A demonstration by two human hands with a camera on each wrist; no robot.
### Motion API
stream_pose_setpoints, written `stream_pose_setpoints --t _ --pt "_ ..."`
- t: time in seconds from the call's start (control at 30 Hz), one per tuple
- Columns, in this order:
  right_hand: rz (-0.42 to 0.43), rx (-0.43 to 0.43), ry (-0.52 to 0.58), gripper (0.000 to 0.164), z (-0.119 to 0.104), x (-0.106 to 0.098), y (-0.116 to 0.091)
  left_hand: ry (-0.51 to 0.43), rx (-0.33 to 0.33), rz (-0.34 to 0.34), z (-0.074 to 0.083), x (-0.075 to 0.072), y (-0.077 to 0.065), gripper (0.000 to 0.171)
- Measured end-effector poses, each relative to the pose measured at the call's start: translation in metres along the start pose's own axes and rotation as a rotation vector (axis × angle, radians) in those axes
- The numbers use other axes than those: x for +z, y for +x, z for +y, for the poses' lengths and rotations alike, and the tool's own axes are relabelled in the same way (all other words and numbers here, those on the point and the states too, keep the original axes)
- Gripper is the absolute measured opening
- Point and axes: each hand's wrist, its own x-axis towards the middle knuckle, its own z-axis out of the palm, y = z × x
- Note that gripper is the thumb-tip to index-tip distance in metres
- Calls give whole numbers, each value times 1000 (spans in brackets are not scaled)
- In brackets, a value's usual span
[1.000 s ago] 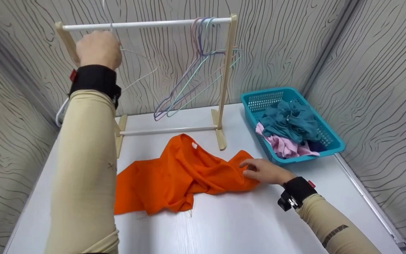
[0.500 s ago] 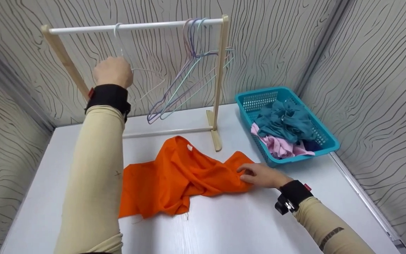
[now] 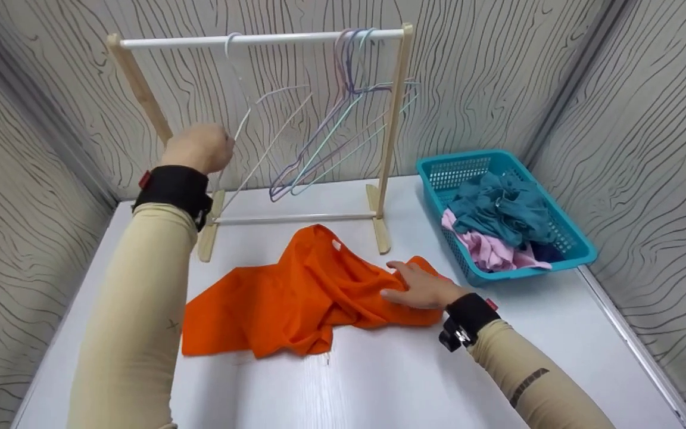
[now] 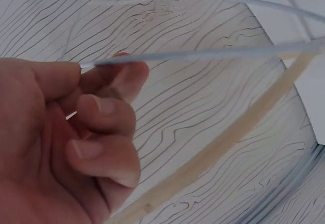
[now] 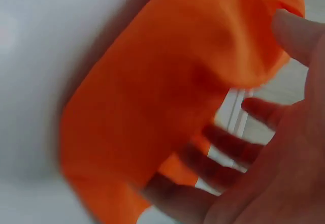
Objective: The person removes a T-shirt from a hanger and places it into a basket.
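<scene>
My left hand (image 3: pixel 200 148) pinches the side of a white clothes hanger (image 4: pixel 203 54) between thumb and forefinger. In the left wrist view the other fingers are loosely curled below the wire. The hanger's hook (image 3: pixel 230 50) is over the rack's top rail (image 3: pixel 170 42). An orange shirt (image 3: pixel 295 298) with a white label at its neck lies crumpled on the table. My right hand (image 3: pixel 423 287) is over the shirt's right end, fingers spread and thumb apart; the right wrist view shows nothing gripped.
Several purple, green and pink hangers (image 3: pixel 319 146) hang at the rail's right end, beside the wooden post (image 3: pixel 395 119). A teal basket (image 3: pixel 584 253) with teal and pink clothes stands at the right. Patterned walls (image 3: pixel 646 149) enclose the white table (image 3: pixel 379 381).
My left hand has come down from near the rail to the hanger's side, and the hanger has swung round. My right hand has shifted left over the shirt, its fingers spreading.
</scene>
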Motion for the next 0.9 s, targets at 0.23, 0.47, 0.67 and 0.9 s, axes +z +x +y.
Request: stream_pose_setpoints --t 0.23,0.47,0.67,0.9 --pt "56 51 -67 93 -61 30 36 15 94 241 -26 40 -23 41" --pt "52 34 -206 97 -111 58 60 -122 319 -89 -25 90 -54 30" --pt "1 192 -348 92 -121 86 66 -25 257 -280 -28 138 -64 26" --pt "-14 184 -365 81 -112 83 69 -50 151 -368 -53 175 -66 24"
